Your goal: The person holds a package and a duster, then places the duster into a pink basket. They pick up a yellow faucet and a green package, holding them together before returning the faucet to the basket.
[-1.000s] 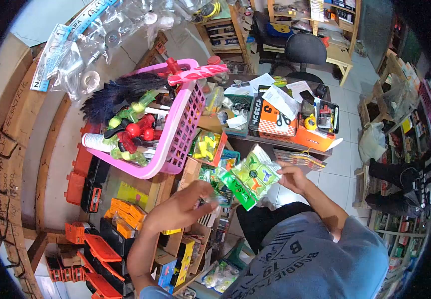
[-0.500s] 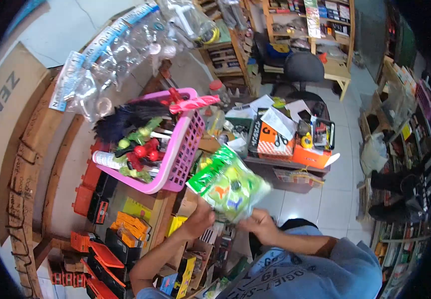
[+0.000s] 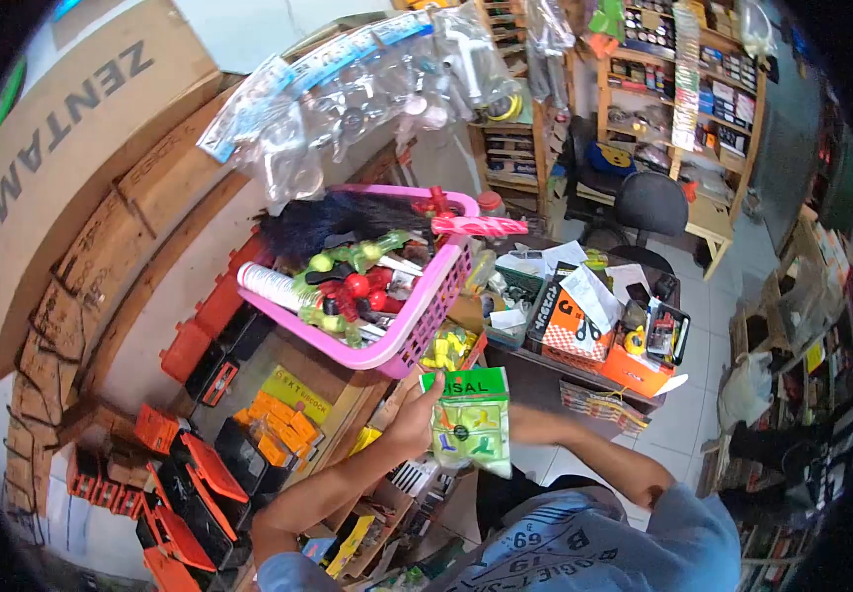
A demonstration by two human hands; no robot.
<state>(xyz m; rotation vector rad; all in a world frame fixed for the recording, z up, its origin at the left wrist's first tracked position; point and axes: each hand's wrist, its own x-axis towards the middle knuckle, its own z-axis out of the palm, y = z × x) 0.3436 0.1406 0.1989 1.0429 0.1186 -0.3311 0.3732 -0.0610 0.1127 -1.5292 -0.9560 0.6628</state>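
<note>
A small plastic packet with a green header and colored pieces printed or showing on its front hangs upright before my body. My left hand pinches its upper left edge. At the packet's right side is my right hand, smeared by motion, so its fingers cannot be made out. Just beyond the packet, yellow packaged items lie beside a pink basket. The basket holds red and green bottles, a white tube and dark bristles.
An orange and black box and papers lie on a dark table at the right. Clear packets hang above the basket. Orange boxes sit lower left, near a large carton. A black chair stands behind.
The packet has turned from tilted to upright, its front now facing the camera. My right hand has moved off its lower corner. The camera view has shifted, so the basket appears farther right.
</note>
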